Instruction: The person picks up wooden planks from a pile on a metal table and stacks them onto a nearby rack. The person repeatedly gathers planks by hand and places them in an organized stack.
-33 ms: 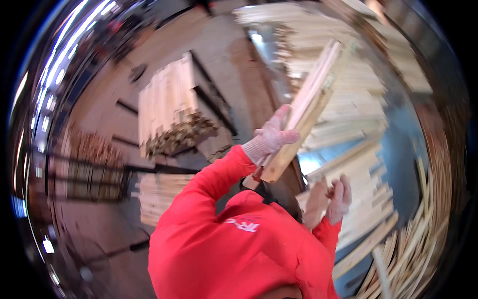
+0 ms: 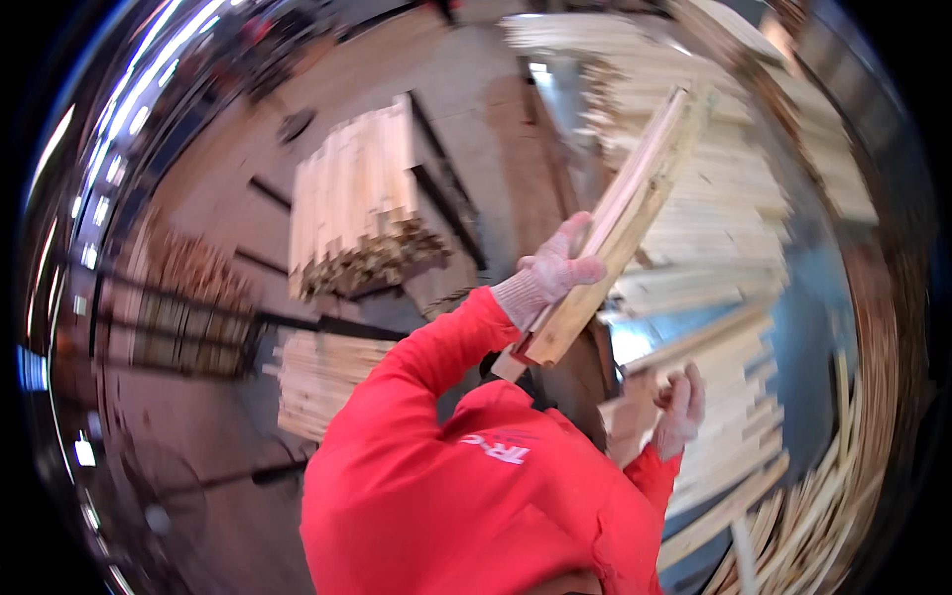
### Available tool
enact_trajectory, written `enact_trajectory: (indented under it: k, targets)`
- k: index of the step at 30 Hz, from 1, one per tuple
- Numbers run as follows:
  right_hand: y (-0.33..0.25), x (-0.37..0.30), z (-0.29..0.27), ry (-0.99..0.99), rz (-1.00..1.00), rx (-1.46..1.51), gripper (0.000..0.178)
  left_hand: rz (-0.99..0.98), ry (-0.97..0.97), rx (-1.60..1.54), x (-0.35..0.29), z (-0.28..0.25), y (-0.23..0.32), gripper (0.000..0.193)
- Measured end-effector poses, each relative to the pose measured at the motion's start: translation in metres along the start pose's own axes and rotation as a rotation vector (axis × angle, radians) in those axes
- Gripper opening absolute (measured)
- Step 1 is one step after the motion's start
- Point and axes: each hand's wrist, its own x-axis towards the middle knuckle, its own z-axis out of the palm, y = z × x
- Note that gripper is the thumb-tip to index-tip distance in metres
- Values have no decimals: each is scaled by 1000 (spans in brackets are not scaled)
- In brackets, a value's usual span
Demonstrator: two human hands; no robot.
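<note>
My left hand (image 2: 557, 268), in a pale work glove, is wrapped round a small bundle of wooden boards (image 2: 635, 220). The thumb lies across the near side of the wood, and the boards slant up and to the right. At the lower end of the bundle a reddish patch shows beside the lighter wood. My right hand (image 2: 680, 405), gloved too, is raised at the lower right. Its fingers are loosely bent and apart, with nothing seen in them. Layered pale boards (image 2: 724, 426) lie on the blue surface behind it.
More boards (image 2: 709, 188) spread along the blue table (image 2: 803, 268) on the right. Thin wood strips (image 2: 803, 526) heap at the lower right. To the left, a board stack (image 2: 362, 188) rests on dark metal arms (image 2: 444, 213), with further stacks (image 2: 332, 377) nearby.
The surroundings have shifted slightly to the right in the picture. My left hand still grips the boards, and my right hand looks almost the same.
</note>
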Motion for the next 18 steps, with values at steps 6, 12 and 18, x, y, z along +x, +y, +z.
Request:
enact_trajectory:
  k: [6, 12, 18]
  targets:
    - [12, 43, 128, -161, -30, 8, 37, 188, 441, -234, 40, -236, -20, 113]
    - [10, 46, 297, -385, 69, -119, 35, -69, 1103, 571, -14, -499, -15, 112]
    - [8, 37, 435, -733, 139, -341, 38, -905, 1304, 1059, -88, -660, -24, 109]
